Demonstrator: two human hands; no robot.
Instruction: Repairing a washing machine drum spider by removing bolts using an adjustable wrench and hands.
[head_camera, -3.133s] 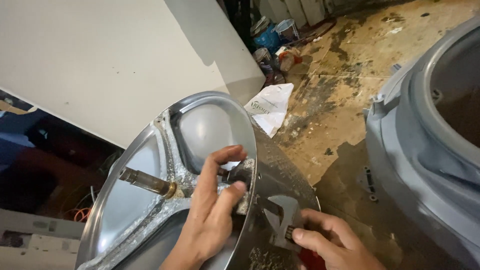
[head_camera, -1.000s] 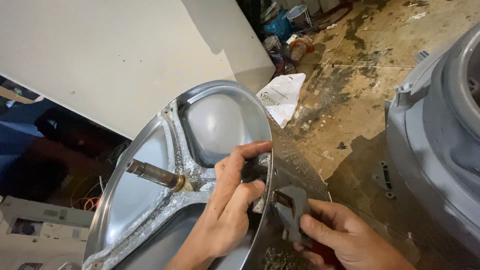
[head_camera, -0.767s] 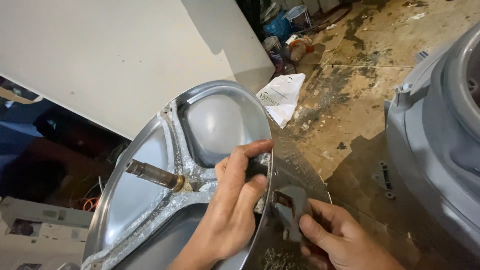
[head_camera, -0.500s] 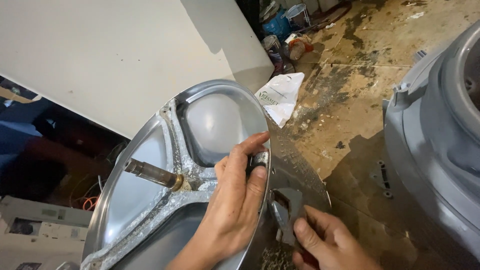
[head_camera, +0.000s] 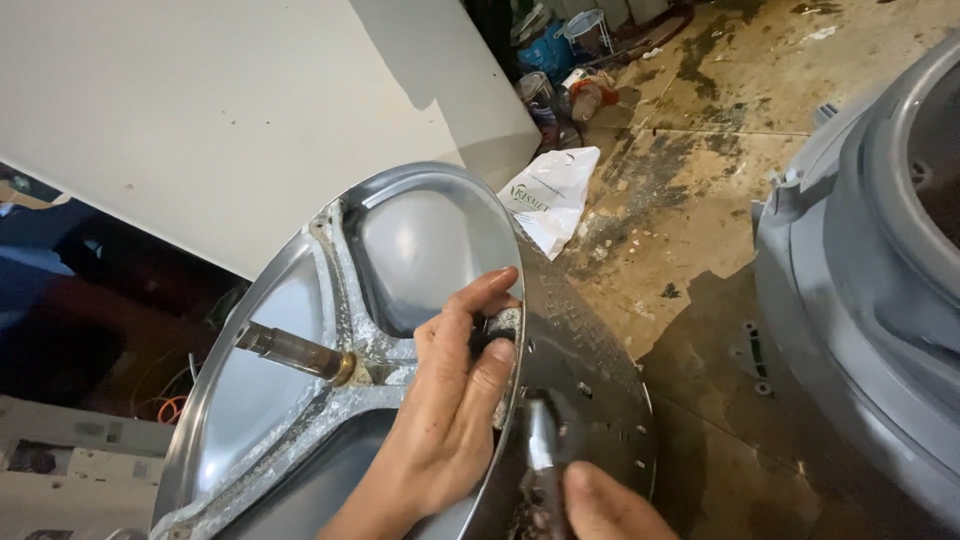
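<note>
The steel washer drum stands tilted on its side in the lower middle of the view, its back face with the corroded spider arms and the shaft turned toward the camera, and a grey plastic tub lies well apart at the right. The left hand lies flat on the back face with fingers loosely spread and fingertips curled over the rim, pressing rather than clenching. The right hand, only partly in view at the bottom edge, grips a metal tool set against the drum's perforated side wall.
</note>
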